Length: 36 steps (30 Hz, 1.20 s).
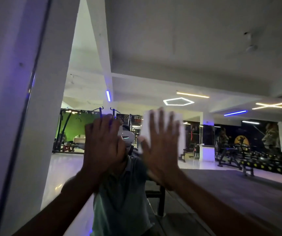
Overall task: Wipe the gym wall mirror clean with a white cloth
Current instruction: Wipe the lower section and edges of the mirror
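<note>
- my right hand (160, 147) is up flat against the mirror (205, 48), fingers straight and spread, palm pressing the white cloth (181, 132) onto the glass
- cloth sits between that palm and the mirror, its edges poking out above the fingertips and to the right of the hand, one corner showing left of the thumb; it's blurred so I can't read folds
- my left hand (102, 143) is raised just beside the right one, fingers straight and close together, holding nothing; looks laid on the glass but I can't tell for sure if it touches
- both forearms come up from the bottom corners of the frame and converge at mid-height
- between and behind the hands the mirror shows my reflection: pale green polo shirt (121, 198), face covered by the hands
- left of the hands a white pillar (34, 116) runs up at a slant, with the mirror's edge along it
- in the reflection, upper area is white ceiling with a ceiling fan (251, 46) top right
- a lit pentagon light (178, 101) hangs right above the cloth, a blue strip light (108, 95) left of it
- green wall (84, 125) with dark gym frames far left of the hands
- dumbbell rack (264, 162) far right, low, under a wall mural
</note>
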Available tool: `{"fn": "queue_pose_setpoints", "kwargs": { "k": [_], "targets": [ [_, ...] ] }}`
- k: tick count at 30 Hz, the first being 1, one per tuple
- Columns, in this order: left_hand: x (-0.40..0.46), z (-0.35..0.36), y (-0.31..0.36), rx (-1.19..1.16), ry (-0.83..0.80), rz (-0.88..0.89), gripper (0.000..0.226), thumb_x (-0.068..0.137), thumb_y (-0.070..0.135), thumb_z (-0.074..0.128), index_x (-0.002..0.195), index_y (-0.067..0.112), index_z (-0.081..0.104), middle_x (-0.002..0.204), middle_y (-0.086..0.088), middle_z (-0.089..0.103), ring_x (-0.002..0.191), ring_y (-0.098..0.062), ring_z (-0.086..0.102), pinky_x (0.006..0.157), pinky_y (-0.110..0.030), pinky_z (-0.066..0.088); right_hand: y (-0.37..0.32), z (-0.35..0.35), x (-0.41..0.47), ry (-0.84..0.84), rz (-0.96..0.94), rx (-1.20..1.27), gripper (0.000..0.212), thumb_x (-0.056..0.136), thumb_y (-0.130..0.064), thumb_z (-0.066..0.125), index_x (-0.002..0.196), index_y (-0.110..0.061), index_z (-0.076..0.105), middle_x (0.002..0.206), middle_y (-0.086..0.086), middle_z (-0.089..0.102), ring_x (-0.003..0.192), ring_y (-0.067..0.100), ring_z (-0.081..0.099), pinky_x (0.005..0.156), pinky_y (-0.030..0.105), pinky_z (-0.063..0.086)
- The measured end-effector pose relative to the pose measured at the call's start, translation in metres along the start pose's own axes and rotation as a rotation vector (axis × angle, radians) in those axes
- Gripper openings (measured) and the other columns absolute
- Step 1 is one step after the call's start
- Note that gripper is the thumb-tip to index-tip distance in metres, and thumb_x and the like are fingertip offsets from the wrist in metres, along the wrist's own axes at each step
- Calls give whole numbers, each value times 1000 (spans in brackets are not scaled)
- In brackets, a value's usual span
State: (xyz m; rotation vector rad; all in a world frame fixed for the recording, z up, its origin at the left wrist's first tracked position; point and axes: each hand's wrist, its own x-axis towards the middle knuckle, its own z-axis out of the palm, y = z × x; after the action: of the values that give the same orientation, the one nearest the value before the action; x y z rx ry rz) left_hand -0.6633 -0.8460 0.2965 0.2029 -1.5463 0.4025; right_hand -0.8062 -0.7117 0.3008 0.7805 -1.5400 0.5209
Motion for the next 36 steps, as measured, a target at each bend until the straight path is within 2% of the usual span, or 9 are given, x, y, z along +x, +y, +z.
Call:
{"fn": "queue_pose_setpoints", "kwargs": {
  "k": [3, 5, 9, 13, 18, 21, 24, 28, 36],
  "targets": [
    [46, -3, -9, -11, 46, 0, 42, 83, 24, 48, 121, 9, 59, 130, -17, 58, 120, -37, 53, 93, -49, 36, 20, -9, 19, -63, -399, -1, 74, 107, -61, 16, 170, -23, 9, 178, 9, -3, 163, 34, -7, 130, 61, 3],
    [76, 9, -9, 23, 35, 13, 55, 92, 25, 44, 143, 6, 52, 155, -21, 47, 145, -36, 42, 107, -50, 32, 63, -16, 42, -63, -397, -30, 75, 105, -60, 24, 170, -23, 13, 178, 8, 3, 164, 31, -3, 131, 57, 3],
    [99, 31, -6, 69, -47, 43, 70, 104, 39, 33, 164, 5, 27, 173, -21, 19, 161, -33, 19, 121, -52, 24, 146, -25, 94, 35, 92, -97, 78, 106, -63, 20, 168, -16, 24, 173, 18, 23, 158, 44, 22, 127, 61, 19],
    [94, 39, -13, 114, -16, 57, 71, 105, 41, 31, 166, 5, 23, 173, -21, 14, 162, -33, 15, 124, -53, 23, 105, -27, 135, 103, 466, -81, 88, 102, -68, 14, 163, -9, 35, 162, 28, 39, 146, 53, 39, 118, 68, 30],
    [96, 42, -16, 93, 5, 72, 71, 105, 42, 31, 166, 7, 24, 174, -19, 13, 162, -33, 13, 128, -53, 17, 2, -15, 103, 2, -67, 11, 81, 102, -64, 18, 170, -23, 5, 176, 7, -10, 163, 34, -10, 130, 51, -11],
    [96, 43, -17, 86, 0, 65, 71, 105, 42, 31, 166, 7, 24, 174, -18, 13, 162, -33, 13, 128, -53, 17, 45, -24, 120, -61, -222, 21, 76, 105, -62, 16, 170, -25, 8, 178, 8, 0, 164, 33, -4, 131, 55, -2],
    [97, 43, -15, 88, 3, 61, 72, 104, 42, 32, 166, 8, 24, 174, -18, 13, 162, -34, 14, 127, -55, 19, 126, -34, 155, 46, 56, -97, 80, 106, -65, 7, 167, -15, 23, 170, 21, 28, 155, 47, 29, 124, 62, 25],
    [95, 43, -13, 113, 19, 68, 72, 104, 42, 31, 166, 7, 22, 174, -19, 12, 162, -34, 13, 128, -55, 19, 127, -42, 189, 74, 444, -84, 96, 92, -68, 4, 166, -12, 28, 167, 26, 31, 149, 54, 33, 121, 66, 26],
    [94, 43, -14, 89, 36, 55, 71, 104, 44, 31, 166, 7, 26, 174, -18, 16, 162, -33, 17, 128, -54, 19, 9, -29, 187, -45, -161, 2, 82, 98, -64, 4, 169, -24, 9, 178, 7, -1, 163, 34, -5, 130, 50, -6]
  ]
}}
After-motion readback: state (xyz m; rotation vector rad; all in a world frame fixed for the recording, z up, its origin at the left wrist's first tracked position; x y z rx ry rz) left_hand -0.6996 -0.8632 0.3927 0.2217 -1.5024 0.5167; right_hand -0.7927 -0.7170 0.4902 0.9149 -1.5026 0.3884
